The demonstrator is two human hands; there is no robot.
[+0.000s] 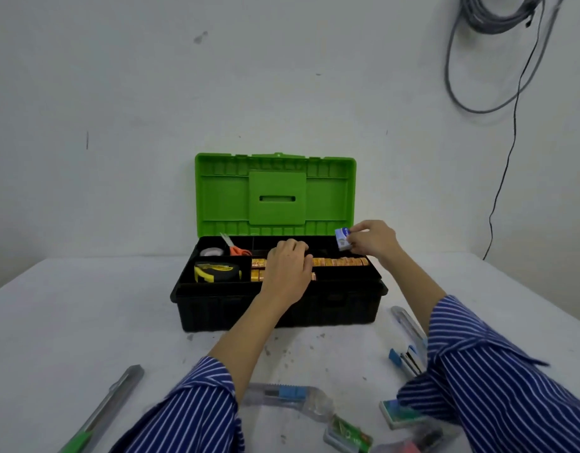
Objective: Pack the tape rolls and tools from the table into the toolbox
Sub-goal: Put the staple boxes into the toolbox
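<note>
The toolbox (275, 308) is stood open at the back of the desk (53, 322), its green lid (275, 191) propped upright so the top tray is reachable from the front. In the tray, a tape measure (216, 272) is seated in the front-left compartment, scissors (234, 246) and a grey tape roll (212, 251) are laid behind it, and a row of gold-coloured tape rolls (341, 262) is lined up edge to edge along the middle compartment, likely so more can be fitted.

The left hand (287, 273) is rested on that row, fingers (293, 248) curled down over the rolls; whether a roll is actually gripped or only pressed into place cannot be told. The right hand (373, 241) is held above the tray's back-right corner, and a small blue-and-white box (342, 239) is pinched between thumb and fingertips, probably to be dropped into the compartment below.

Still unpacked on the desk: a utility knife (118, 400) at near left, another cutter with a blue slider (282, 393) at near centre, a blue stapler (408, 358) beside the right sleeve, and small packets, blurred, at the near edge.
</note>
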